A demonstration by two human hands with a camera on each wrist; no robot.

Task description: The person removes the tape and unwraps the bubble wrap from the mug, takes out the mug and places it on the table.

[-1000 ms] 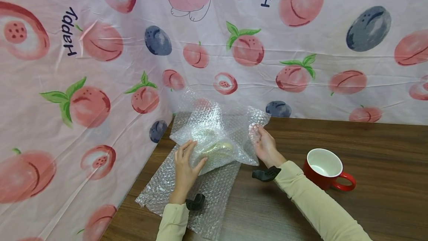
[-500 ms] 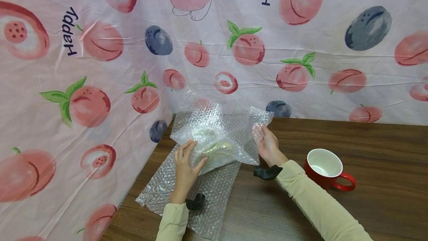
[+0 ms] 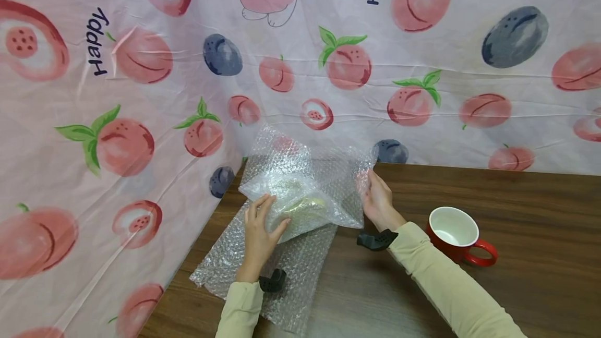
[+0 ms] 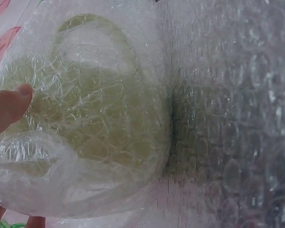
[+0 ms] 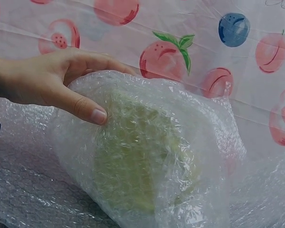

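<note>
A pale yellow-green mug [image 4: 104, 104] lies under layers of bubble wrap [image 3: 291, 270]; its looped handle shows through in the left wrist view. My left hand [image 3: 258, 236] grips the wrapped mug from the near left side, thumb towards me and fingers over the far side. The right wrist view also catches this left hand [image 5: 52, 83] around the bundle. At the right, my right hand [image 3: 379, 202] holds the raised edge of the bubble wrap, some fingertips hidden behind the film. A long sheet of wrap spreads beneath the bundle.
A red mug [image 3: 453, 233] with a white inside stands on the wooden table [image 3: 540, 213], near my right forearm. Behind and to the left hangs a fruit-printed cloth [image 3: 164, 93], close to the upper part of the wrap.
My right hand has shifted slightly right and up, and the wrap flap it holds has spread and lifted. My left hand stays on the wrapped mug.
</note>
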